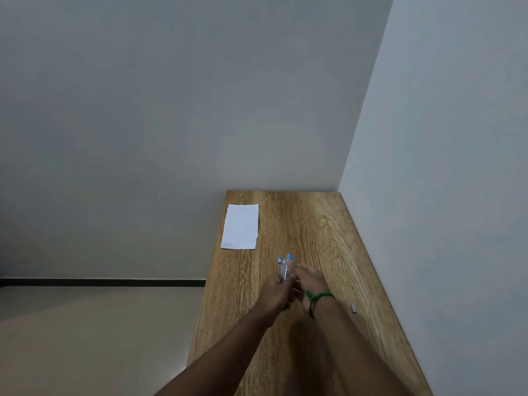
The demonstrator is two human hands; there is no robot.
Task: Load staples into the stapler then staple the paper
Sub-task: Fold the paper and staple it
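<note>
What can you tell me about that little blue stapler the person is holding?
The stapler is small, with light blue plastic parts and shiny metal inside. It looks swung open, its two halves spread apart and pointing away from the person. It is lifted above the wooden table, not resting on it. Both hands grip its near end: the left hand from the left, the right hand from the right. Whether staples are inside is too small to tell.

Both hands point(288, 284) together, fingers point(291, 271) curled.

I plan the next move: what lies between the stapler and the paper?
Only bare table lies between stapler and paper, as the head view shows.
</note>
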